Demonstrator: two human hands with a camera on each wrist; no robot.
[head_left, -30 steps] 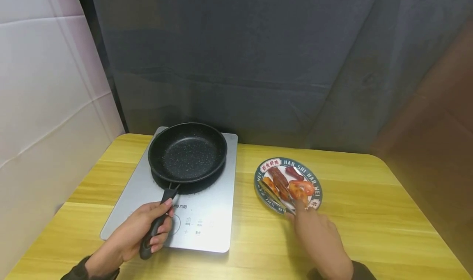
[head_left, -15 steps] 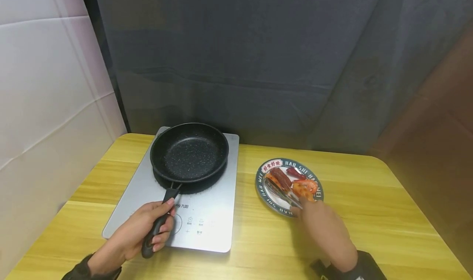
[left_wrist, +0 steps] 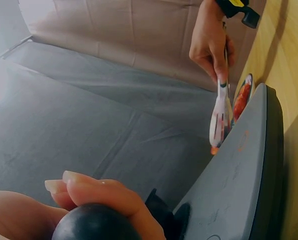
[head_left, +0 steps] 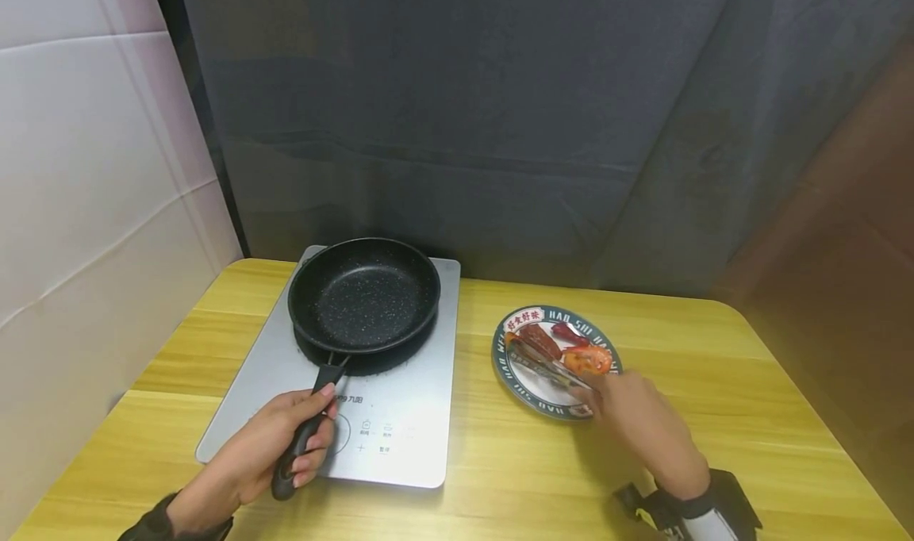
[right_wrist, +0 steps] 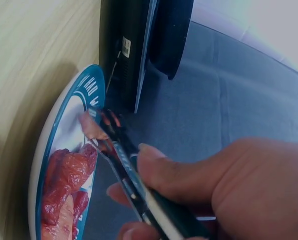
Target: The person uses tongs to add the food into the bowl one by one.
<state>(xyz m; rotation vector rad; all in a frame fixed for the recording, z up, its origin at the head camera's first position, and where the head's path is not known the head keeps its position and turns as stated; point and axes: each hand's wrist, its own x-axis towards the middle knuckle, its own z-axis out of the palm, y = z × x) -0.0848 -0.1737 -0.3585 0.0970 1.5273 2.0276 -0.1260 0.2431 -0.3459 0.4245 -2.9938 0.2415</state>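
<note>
In the head view my left hand (head_left: 278, 442) grips the black handle (head_left: 291, 458) of a speckled frying pan (head_left: 364, 299), its fingers wrapped round it. The pan sits on a silver induction cooker (head_left: 417, 454). To the right, my right hand (head_left: 643, 426) holds metal tongs (head_left: 550, 368) low over a green-rimmed plate (head_left: 531, 402). An orange-pink food piece (right_wrist: 91, 126) is between the tong tips, at the plate's left side. A brown piece of meat (head_left: 539, 340), a shrimp (head_left: 589, 358) and a dark red piece (head_left: 569, 333) lie on the plate.
The wooden table (head_left: 721, 414) carries the cooker on the left and the plate on the right. A dark grey cloth (head_left: 457, 128) hangs behind it. A pale panel (head_left: 107, 168) stands at the left, a brown one (head_left: 835, 287) at the right.
My right hand has shifted right and its wrist has swung outward, turning the tongs flatter over the plate. The orange piece has moved with the tong tips towards the plate's left rim. My left hand stays put.
</note>
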